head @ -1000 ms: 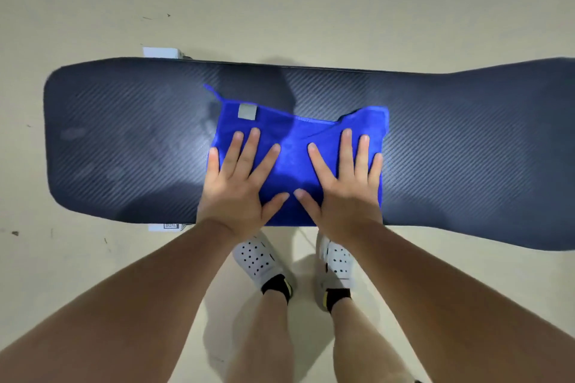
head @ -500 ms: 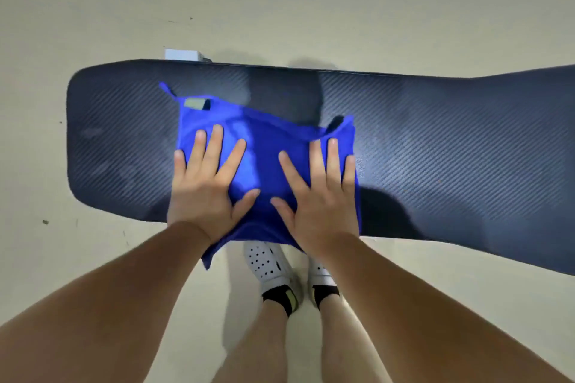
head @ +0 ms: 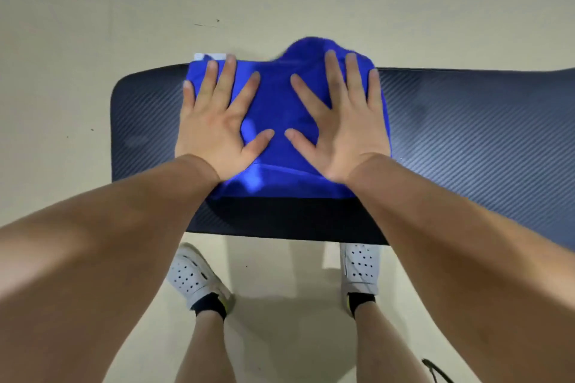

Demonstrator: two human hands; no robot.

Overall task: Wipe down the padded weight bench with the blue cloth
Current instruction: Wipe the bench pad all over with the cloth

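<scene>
A pale beige floor [head: 62, 40] fills the room as far as the view reaches, smooth and marked with a few small dark specks and scuffs. The padded weight bench [head: 466, 140] lies across it from side to side. Its rounded left end sits left of centre, and its length runs out past the right edge. The padding is dark, almost black, with a fine diagonal weave pattern that catches a grey sheen on the right half. A small white part [head: 207, 56] peeks out at the bench's far edge, its shape too hidden to make out. Below the near edge stand two white perforated shoes, the left shoe [head: 189, 277] turned outward and the right shoe [head: 361, 267] pointing straight ahead, both over dark socks. At the bottom right a thin black cord [head: 435, 370] lies on the floor.

The left hand [head: 214, 124] lies flat with its fingers spread straight, palm pressing down on the left part of the blue cloth [head: 277, 96]. The cloth is a vivid royal blue. It is spread over the bench's left portion, reaching from short of the near edge to the far edge. There a rounded fold bulges past the padding and looks blurred. The near hem shows a soft ridge. The right hand [head: 345, 124] is likewise flat and splayed, pressing the cloth's right part, its fingertips at the far edge. The two thumbs point toward each other, close but apart.
</scene>
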